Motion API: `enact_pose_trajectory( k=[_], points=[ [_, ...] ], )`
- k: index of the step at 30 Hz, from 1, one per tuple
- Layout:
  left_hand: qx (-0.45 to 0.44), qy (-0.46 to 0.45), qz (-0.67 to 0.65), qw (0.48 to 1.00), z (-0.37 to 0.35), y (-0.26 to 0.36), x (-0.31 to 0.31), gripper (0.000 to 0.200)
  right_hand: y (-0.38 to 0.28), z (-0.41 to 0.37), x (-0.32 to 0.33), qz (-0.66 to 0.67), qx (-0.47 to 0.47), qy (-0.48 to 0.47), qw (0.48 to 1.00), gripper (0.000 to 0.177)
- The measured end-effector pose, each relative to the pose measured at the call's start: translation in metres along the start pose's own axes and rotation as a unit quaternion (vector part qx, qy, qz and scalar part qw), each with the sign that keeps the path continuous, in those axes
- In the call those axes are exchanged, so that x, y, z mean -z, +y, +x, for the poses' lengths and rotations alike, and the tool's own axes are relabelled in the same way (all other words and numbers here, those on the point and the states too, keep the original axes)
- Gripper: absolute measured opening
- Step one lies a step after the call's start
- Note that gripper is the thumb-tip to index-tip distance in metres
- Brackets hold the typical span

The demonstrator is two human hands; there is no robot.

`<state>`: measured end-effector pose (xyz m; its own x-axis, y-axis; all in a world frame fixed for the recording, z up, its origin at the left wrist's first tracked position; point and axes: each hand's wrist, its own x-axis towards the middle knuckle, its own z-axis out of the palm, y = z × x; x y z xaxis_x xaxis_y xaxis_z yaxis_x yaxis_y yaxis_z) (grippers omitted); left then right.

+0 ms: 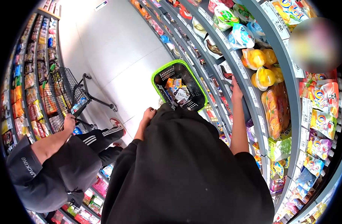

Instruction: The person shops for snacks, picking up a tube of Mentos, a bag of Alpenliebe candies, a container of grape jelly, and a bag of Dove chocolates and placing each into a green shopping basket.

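Observation:
My left hand [149, 113] is closed in front of my waist, close to the near left corner of a black shopping basket with a green rim [155, 79]; whatever it grips there I cannot make out. Several small snack packets [177, 89] lie in the basket. On the other side, my right hand [236, 90] reaches to the shelf with its fingers stretched out. Its fingertips are right by a white package with a dark brown picture [226, 71], and a similar package [213, 47] lies farther along that shelf.
Curved-looking shelves [286, 93] of jelly cups and pouches rise close on my right. At left, another person [59, 164] holds a black wire shopping cart [62, 91] beside the opposite shelves. Pale floor tiles [107, 48] run between.

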<state>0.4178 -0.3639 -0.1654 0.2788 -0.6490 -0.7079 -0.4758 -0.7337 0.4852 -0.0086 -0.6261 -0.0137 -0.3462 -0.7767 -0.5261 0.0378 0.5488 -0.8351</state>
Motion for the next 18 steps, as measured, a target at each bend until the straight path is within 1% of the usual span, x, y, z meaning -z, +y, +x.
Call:
enact_pose_trajectory(
  k=[1, 2, 4, 5, 8, 9, 10, 12, 15, 18],
  points=[
    [0.017, 0.008, -0.019, 1.0, -0.006, -0.009, 0.001, 0.041, 0.005, 0.007, 0.0, 0.018, -0.003, -0.008, 1.0, 0.043],
    [0.008, 0.01, -0.015, 1.0, -0.001, -0.028, -0.002, 0.04, 0.006, 0.007, -0.003, 0.044, 0.001, -0.019, 0.999, 0.043],
    [0.005, 0.036, -0.055, 0.998, -0.003, -0.052, -0.005, 0.038, 0.007, 0.005, -0.006, 0.095, 0.009, -0.039, 0.995, 0.042],
    [0.013, 0.045, -0.076, 0.996, -0.004, -0.059, -0.006, 0.037, 0.008, 0.001, -0.012, 0.077, 0.022, -0.009, 0.997, 0.038],
    [0.025, 0.052, -0.117, 0.992, -0.001, -0.07, -0.003, 0.035, 0.017, -0.016, -0.026, 0.088, 0.138, -0.027, 0.986, 0.028],
    [0.03, 0.047, -0.119, 0.991, 0.001, -0.071, -0.002, 0.035, 0.026, -0.013, -0.026, 0.065, 0.165, -0.024, 0.984, 0.019],
    [0.035, 0.042, -0.121, 0.991, 0.003, -0.073, -0.001, 0.035, 0.034, -0.01, -0.025, 0.011, 0.197, -0.02, 0.98, 0.015],
    [0.035, 0.029, -0.083, 0.996, 0.002, -0.063, 0.008, 0.034, 0.039, -0.012, -0.027, -0.107, 0.28, 0.01, 0.954, 0.014],
    [0.014, 0.001, -0.041, 0.999, 0.012, -0.053, 0.022, 0.035, 0.021, -0.042, -0.039, -0.182, 0.297, 0.063, 0.935, 0.014],
    [0.008, -0.026, -0.041, 0.999, 0.02, -0.046, 0.04, 0.035, 0.007, -0.077, -0.05, -0.19, 0.359, 0.095, 0.909, 0.015]
  ],
)
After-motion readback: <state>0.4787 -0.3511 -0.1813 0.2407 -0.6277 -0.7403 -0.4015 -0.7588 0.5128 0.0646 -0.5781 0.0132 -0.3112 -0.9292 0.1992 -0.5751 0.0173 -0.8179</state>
